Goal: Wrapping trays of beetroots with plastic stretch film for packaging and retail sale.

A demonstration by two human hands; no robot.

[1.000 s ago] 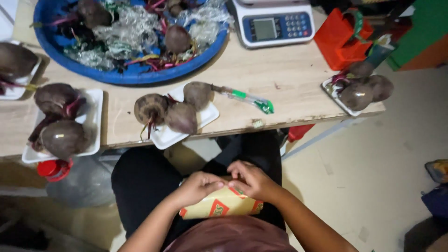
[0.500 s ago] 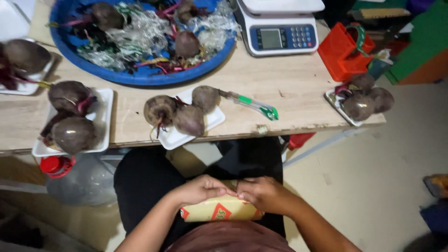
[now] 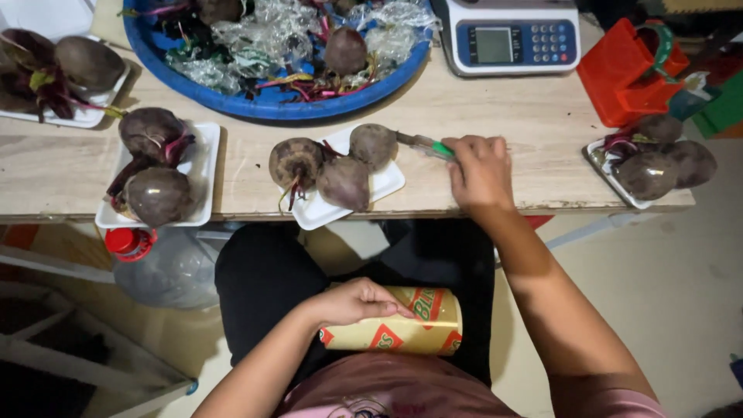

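Your right hand point(image 3: 478, 169) lies on the table point(image 3: 495, 108), just right of the middle tray point(image 3: 387, 183), its fingers curled around the green handle of a knife point(image 3: 426, 145). The hand covers most of that handle; only a short green stub and a dull blade show, the tip pointing at the nearest beet point(image 3: 372, 145) on the tray, and you cannot tell whether it touches. Your left hand point(image 3: 352, 302) is below the tray, in your lap, clasped over the top of a gold roll point(image 3: 402, 331) with red marks; its near end is hidden under your palm. Three beets fill the tray, one hanging over its left edge. Left of the tray sits another tray point(image 3: 203, 166) with two beets, partly in shadow. Above the tray a blue basin point(image 3: 255, 101) is cut off by the frame, with crumpled film and stems inside. A scale point(image 3: 512, 39) stands up and right of it.
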